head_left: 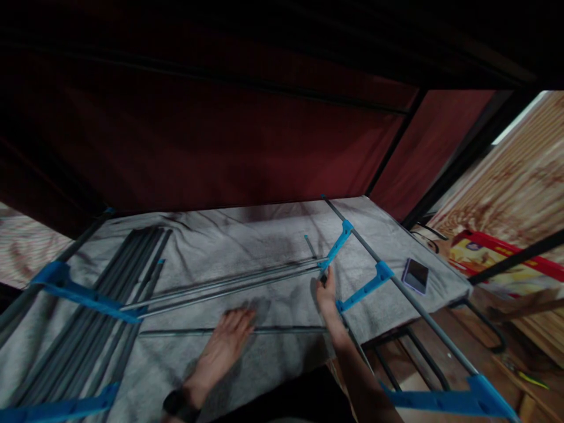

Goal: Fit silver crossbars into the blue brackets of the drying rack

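My left hand (233, 329), with a dark watch on its wrist, lies palm down with fingers stretched out. It is over a loose grey tube (286, 330) on the grey cloth. My right hand (326, 291) is closed on a short dark stretch of a grey rod (311, 247), just below a blue plastic bracket (339, 244). A second blue bracket (363, 294) is just right of that hand. Two thin metal rods (229, 288) run from the first bracket to a blue bracket (88, 294) on the left. My right fingers partly hide the rod.
A bundle of grey tubes (118, 282) lies at the left. A phone (415, 275) rests on the cloth-covered surface (388, 235) at the right. Beyond its edge are a red and yellow box (493, 264) and a black metal frame (423, 352). Dark red fabric (242, 153) stands behind.
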### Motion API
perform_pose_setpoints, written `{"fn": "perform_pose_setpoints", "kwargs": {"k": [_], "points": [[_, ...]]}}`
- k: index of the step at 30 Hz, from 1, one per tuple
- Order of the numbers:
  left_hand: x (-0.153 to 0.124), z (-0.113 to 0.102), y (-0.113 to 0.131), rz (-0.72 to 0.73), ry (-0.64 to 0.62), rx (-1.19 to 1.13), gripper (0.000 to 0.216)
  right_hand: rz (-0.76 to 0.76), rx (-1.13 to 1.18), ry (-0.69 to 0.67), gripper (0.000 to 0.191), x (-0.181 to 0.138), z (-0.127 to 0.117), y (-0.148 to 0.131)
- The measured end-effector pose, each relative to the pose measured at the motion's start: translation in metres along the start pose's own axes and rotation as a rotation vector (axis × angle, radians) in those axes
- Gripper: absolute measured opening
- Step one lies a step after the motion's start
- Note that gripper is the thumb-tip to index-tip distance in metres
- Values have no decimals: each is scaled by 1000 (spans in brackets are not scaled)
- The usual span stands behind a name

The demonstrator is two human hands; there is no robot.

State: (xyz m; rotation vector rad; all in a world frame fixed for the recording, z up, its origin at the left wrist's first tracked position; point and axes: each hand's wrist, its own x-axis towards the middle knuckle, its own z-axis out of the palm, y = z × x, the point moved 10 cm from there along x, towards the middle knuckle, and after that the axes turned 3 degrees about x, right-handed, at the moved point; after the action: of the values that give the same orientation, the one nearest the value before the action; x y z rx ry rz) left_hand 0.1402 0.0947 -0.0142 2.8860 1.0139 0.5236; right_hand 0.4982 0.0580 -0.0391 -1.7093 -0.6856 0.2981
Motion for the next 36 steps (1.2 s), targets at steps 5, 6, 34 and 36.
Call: {"fn": "perform_pose_setpoints", "kwargs": {"k": [5,6,34,36], "points": [[-20,36,50,19,-125,-10,49,-166,-4,-169,62,-77,4,-3],[-19,37,52,8,-149,-13,55,-233,-32,-214,59,-91,5,-5],[-12,-84,28,-233,28,-76,49,-205,-36,-37,75,-68,-74,-58],[-9,-82,28,-240,13,-86,47,125,171,-48,78,-64,-76,-21]]}}
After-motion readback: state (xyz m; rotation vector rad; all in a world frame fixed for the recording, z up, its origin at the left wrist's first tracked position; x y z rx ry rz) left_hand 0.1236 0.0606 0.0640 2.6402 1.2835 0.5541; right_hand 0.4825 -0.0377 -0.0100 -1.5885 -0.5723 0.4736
